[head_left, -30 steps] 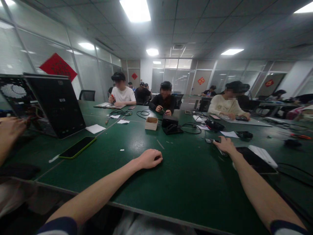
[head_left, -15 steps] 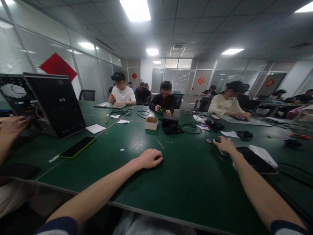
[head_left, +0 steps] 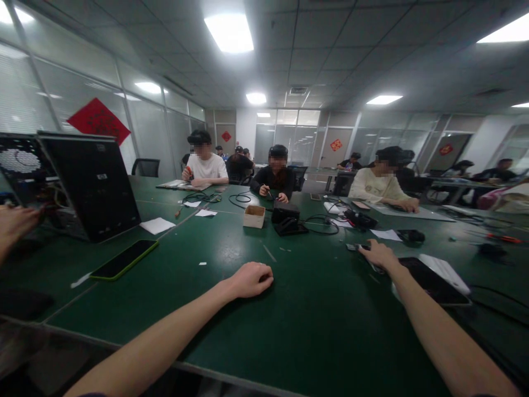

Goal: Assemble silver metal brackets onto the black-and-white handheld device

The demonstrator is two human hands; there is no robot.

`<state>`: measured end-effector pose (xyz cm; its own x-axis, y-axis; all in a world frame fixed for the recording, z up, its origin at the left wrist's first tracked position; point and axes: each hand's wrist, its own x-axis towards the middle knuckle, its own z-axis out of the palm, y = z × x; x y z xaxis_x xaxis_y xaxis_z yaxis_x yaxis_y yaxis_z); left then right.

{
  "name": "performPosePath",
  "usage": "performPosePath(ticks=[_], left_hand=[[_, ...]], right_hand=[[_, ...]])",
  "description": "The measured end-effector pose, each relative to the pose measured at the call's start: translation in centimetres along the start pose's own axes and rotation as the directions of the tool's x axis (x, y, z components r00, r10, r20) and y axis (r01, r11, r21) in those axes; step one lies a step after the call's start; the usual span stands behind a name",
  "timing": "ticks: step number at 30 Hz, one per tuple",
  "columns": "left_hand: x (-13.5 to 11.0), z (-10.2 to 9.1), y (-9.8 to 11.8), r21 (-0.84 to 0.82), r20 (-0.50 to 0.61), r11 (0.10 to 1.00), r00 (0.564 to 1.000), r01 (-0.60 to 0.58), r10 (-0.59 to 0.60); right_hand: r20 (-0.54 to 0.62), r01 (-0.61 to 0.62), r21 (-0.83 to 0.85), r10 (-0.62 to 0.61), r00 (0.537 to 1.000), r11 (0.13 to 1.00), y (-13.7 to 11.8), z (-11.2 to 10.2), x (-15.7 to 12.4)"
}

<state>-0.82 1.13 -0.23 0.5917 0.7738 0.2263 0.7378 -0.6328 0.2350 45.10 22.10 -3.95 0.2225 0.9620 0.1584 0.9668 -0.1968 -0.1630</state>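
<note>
My left hand (head_left: 253, 279) rests on the green tabletop (head_left: 231, 342), its fingers curled in loosely and nothing seen in them. Further right, my right hand (head_left: 379, 255) reaches over a slim grey object (head_left: 364, 249). Its fingertips are on that object, which lies low on the table and is mostly covered by the hand, so its kind is unclear. Just right of that wrist lies a dark flat tablet-like device (head_left: 430, 278), with a white object (head_left: 444, 271) along its far edge.
On the left stand an open computer case (head_left: 91, 184) and a green-edged phone (head_left: 124, 260); another person's hand (head_left: 19, 223) is at the case. A small cardboard box (head_left: 253, 217), a black device (head_left: 286, 215) and cables lie ahead. Several people sit across the table.
The view has tilted up slightly, so everything sits lower in the picture. My left hand stays on the table; my right hand remains on the slim grey object.
</note>
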Motion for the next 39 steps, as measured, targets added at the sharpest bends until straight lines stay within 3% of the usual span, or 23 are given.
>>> performPosePath(ticks=[11,17,20,24,28,39], left_hand=[[0.0,0.0,-0.1,-0.033,-0.004,0.999,1.000,-0.009,0.009],[0.0,-0.2,0.1,-0.049,0.004,0.999,1.000,0.003,-0.003],[-0.1,-0.3,0.2,-0.052,0.009,0.999,1.000,0.011,-0.011],[-0.1,-0.3,0.2,-0.051,0.018,0.998,1.000,0.023,-0.022],[0.0,-0.3,0.2,-0.047,0.023,0.998,0.999,0.033,-0.032],[0.0,-0.3,0.2,-0.028,0.033,0.999,0.999,0.023,-0.022]], right_hand=[[0.086,-0.044,0.022,0.042,0.995,0.999,-0.2,-0.9,-0.1],[-0.029,-0.062,-0.068,0.060,0.998,0.996,-1.3,-1.6,-2.7],[-0.022,-0.111,-0.066,0.110,0.994,0.992,-1.9,-1.2,-5.0],[-0.051,-0.087,-0.032,0.086,0.995,0.996,-2.2,-0.6,-6.8],[-0.052,-0.029,-0.010,0.028,0.998,1.000,-2.2,-0.4,-6.8],[-0.083,-0.038,-0.022,0.036,0.996,0.999,-2.9,-0.5,-6.9]])
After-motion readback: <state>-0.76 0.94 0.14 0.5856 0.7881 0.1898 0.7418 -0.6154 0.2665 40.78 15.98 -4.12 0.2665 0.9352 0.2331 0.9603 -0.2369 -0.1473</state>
